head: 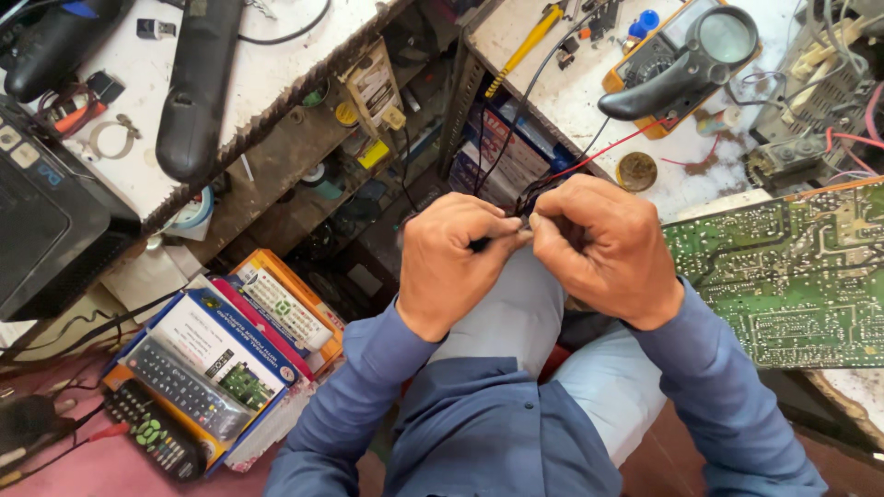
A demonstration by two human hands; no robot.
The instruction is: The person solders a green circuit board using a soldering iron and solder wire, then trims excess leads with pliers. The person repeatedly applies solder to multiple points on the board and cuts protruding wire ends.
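My left hand (451, 258) and my right hand (603, 244) meet above my knee, fingers curled together. Both pinch a thin dark probe tip with black and red wires (552, 179) that run up toward the orange multimeter (658, 64) on the white bench. A black handled magnifier (686, 60) lies on top of the meter. What exactly sits between the fingertips is mostly hidden. My blue sleeves and grey trousers fill the lower middle.
A green circuit board (792, 276) lies at the right next to my right hand. A round solder tin (637, 171) sits on the bench. Remote controls and boxes (207, 368) are stacked at lower left. A black device (46, 221) and dark casings (198, 87) rest on the left bench.
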